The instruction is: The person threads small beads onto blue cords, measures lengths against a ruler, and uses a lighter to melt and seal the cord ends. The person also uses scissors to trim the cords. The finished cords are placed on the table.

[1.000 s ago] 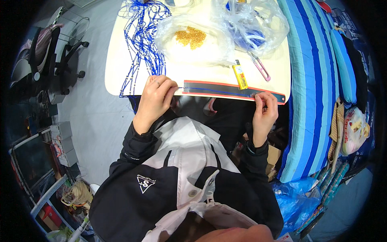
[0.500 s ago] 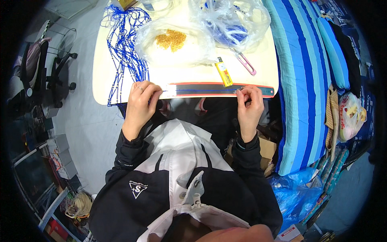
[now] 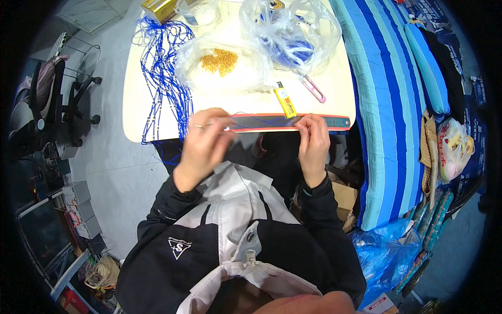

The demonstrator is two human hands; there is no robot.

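Observation:
Along the table's near edge lies a dark ruler (image 3: pixel 337 122) with a red border. A thin blue cord (image 3: pixel 251 114) runs in a slack curve over it. My right hand (image 3: pixel 314 141) pinches the cord between thumb and fingers near the ruler's right part. My left hand (image 3: pixel 204 146), with a ring on one finger, is over the ruler's left end; its fingers are smeared by motion, so their hold on the cord is unclear. A yellow lighter (image 3: pixel 285 101) rests against the ruler's upper edge. Beyond it is a pink-handled cutting tool (image 3: pixel 314 89).
A bundle of blue beaded cords (image 3: pixel 164 89) hangs over the table's (image 3: pixel 133 123) left front edge. Gold beads (image 3: pixel 219 62) lie on a clear plastic bag (image 3: pixel 251 78). Another bag (image 3: pixel 324 39) holds blue cord. A blue striped quilt (image 3: pixel 384 131) borders the right side.
My left hand has moved right and blurred, while the right hand shifted slightly left. The cord, earlier stretched straight along the ruler, now hangs slack. The view has shifted a little.

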